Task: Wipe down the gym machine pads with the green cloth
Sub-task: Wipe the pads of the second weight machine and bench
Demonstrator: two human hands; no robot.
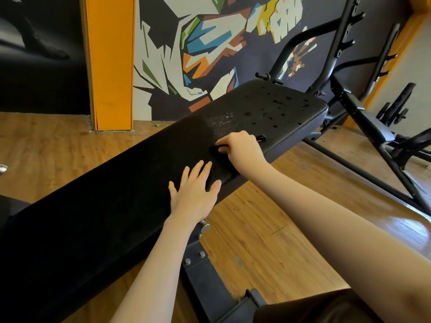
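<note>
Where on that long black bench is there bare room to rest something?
The bench pad is bare from the left hand down toward the near end. The far end, beyond the right hand, is bare but dotted with wet drops. The crowded part is the middle by the right edge, where both hands sit close together.

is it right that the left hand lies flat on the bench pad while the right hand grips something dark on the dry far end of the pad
Not quite. The head view shows the far end of the bench pad is wet, dotted with droplets, not dry. The rest holds: the left hand lies flat on the pad, and the right hand grips something dark; its colour cannot be told.
</note>
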